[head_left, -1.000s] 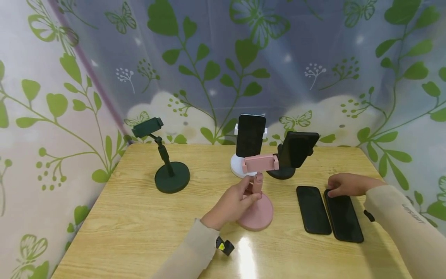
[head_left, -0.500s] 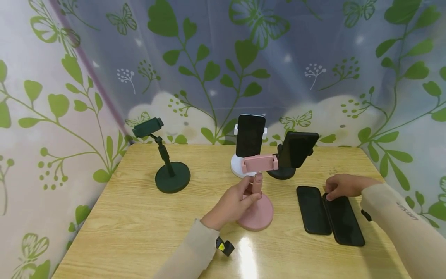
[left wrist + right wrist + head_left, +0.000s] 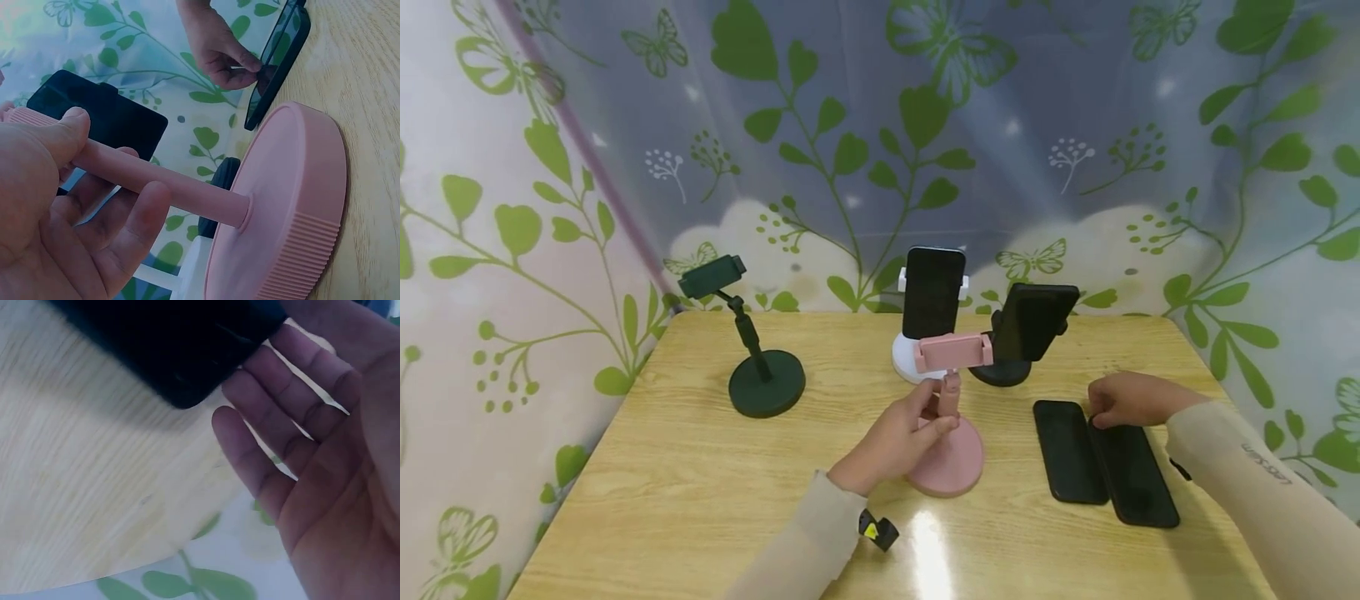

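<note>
A pink phone stand (image 3: 951,467) with a round base stands mid-table, its holder at the top unfilled. My left hand (image 3: 891,442) grips its pole, thumb and fingers around it, as the left wrist view also shows with the pole (image 3: 187,200). On the right lie two black smartphones side by side. At the far end of the right-hand smartphone (image 3: 1135,479) is my right hand (image 3: 1138,398), thumb on top and fingers at the short edge. The right wrist view shows the fingers (image 3: 240,387) at that phone's end (image 3: 175,350). The left-hand smartphone (image 3: 1070,454) lies untouched.
Behind the pink stand, a white stand (image 3: 904,358) holds an upright phone (image 3: 934,292). A black stand (image 3: 1000,372) beside it holds a tilted phone (image 3: 1037,321). To the left is a dark green stand (image 3: 767,383) with an unfilled holder. A patterned curtain (image 3: 850,208) hangs behind the table.
My right hand has shifted slightly left, and the far end of the right-hand phone has moved closer to the other phone. My left hand keeps its hold on the pink stand.
</note>
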The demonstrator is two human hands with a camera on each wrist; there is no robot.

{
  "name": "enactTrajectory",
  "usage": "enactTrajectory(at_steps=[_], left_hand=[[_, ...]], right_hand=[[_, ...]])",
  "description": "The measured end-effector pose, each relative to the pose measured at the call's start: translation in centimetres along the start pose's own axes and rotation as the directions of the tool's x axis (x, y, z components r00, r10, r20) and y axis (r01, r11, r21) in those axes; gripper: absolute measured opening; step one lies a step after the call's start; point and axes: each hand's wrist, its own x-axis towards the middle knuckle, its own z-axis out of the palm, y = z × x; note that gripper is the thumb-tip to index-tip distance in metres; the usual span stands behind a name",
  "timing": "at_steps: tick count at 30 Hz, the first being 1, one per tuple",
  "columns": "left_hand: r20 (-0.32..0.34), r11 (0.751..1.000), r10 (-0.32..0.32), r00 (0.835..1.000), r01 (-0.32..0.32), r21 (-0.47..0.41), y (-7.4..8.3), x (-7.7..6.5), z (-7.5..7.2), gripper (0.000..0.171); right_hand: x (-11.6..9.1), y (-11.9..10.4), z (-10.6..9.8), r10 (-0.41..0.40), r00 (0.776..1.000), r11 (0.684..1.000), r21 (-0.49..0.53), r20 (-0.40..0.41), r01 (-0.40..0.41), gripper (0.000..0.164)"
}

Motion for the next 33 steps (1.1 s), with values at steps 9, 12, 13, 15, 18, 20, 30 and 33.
enactTrajectory(at_steps=[9, 12, 13, 15, 18, 20, 30, 33], left_hand=[[0.024, 0.999, -0.011, 1.0, 0.012, -0.038, -0.1, 0.0, 0.0, 0.043], [0.027, 0.999, -0.01, 1.0, 0.011, -0.038, 0.0, 0.0, 0.0, 0.042], [0.028, 0.999, -0.008, 1.0, 0.009, -0.033, 0.0, 0.0, 0.0, 0.042], [0.024, 1.0, -0.006, 1.0, 0.007, -0.017, 0.2, 0.0, -0.1, 0.041], [-0.001, 1.0, -0.004, 1.0, 0.004, 0.002, 0.7, 0.0, -0.3, 0.037], [-0.029, 1.0, -0.003, 1.0, 0.003, 0.009, 0.9, -0.1, -0.5, 0.033], [-0.068, 1.0, 0.01, 0.998, -0.01, 0.003, 1.2, -0.1, -0.6, 0.026], [-0.084, 0.999, 0.043, 0.996, -0.04, 0.036, 1.2, -0.1, -0.7, 0.024]], right_hand=[[-1.6, -4.9, -1.5, -0.042, 0.972, 0.999, -0.043, -0.23, 0.033, 0.007], [-2.4, -7.6, -1.3, -0.088, 0.95, 0.995, -0.066, -0.301, 0.071, 0.005], [-2.7, -8.6, -1.1, -0.106, 0.941, 0.993, -0.084, -0.323, 0.083, 0.005], [-3.1, -10.4, -1.0, -0.141, 0.918, 0.986, -0.131, -0.37, 0.098, 0.006], [-3.5, -12.8, -1.0, -0.174, 0.877, 0.978, -0.185, -0.448, 0.1, 0.007], [-3.4, -14.1, -1.1, -0.182, 0.85, 0.976, -0.197, -0.494, 0.094, 0.007], [-2.6, -18.8, -2.2, -0.149, 0.761, 0.983, -0.181, -0.631, 0.043, 0.008], [-2.4, -19.7, -2.4, -0.135, 0.727, 0.989, -0.136, -0.674, 0.058, 0.006]])
